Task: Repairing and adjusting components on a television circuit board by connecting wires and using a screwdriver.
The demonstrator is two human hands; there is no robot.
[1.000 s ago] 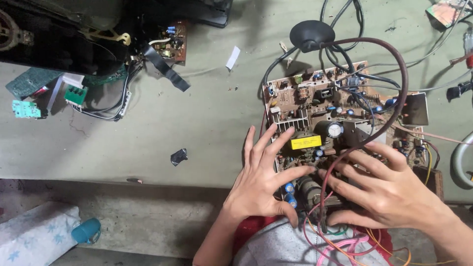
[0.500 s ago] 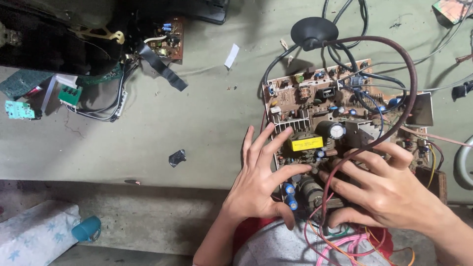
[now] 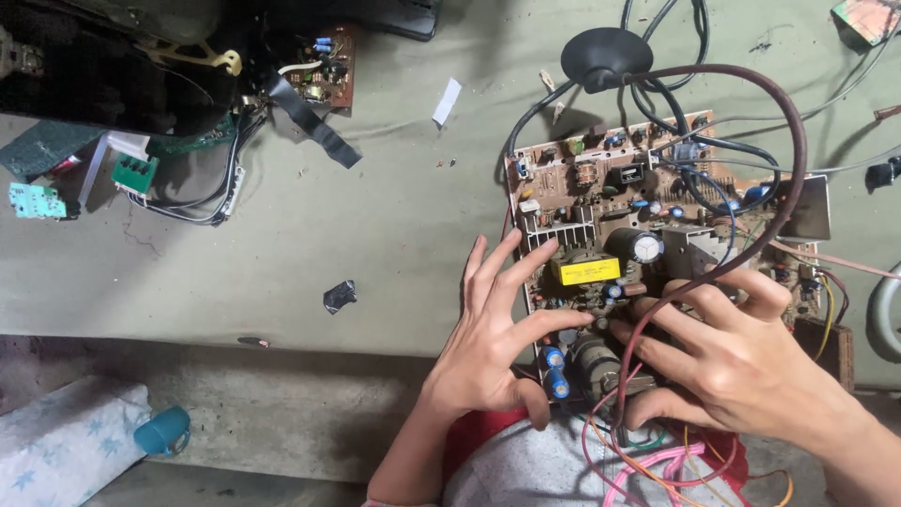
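Left hand (image 3: 488, 343): fingers spread apart, resting on the near left edge of the brown circuit board (image 3: 610, 202); right hand (image 3: 741, 357): fingers parted, loosely curled over the board's near right part. Circuit board: flat on the green table (image 3: 375, 235), near edge overhanging, thick dark-red cable (image 3: 793, 169) looping above. Left: small black scrap (image 3: 339, 297), green connector board (image 3: 131, 173).

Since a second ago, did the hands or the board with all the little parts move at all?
Hardly. Both hands stayed on the near end of the brown circuit board: the left hand spread with fingers fanned, the right hand by the thick dark red cable. Nothing was picked up or let go. Only the camera view drifted slightly.
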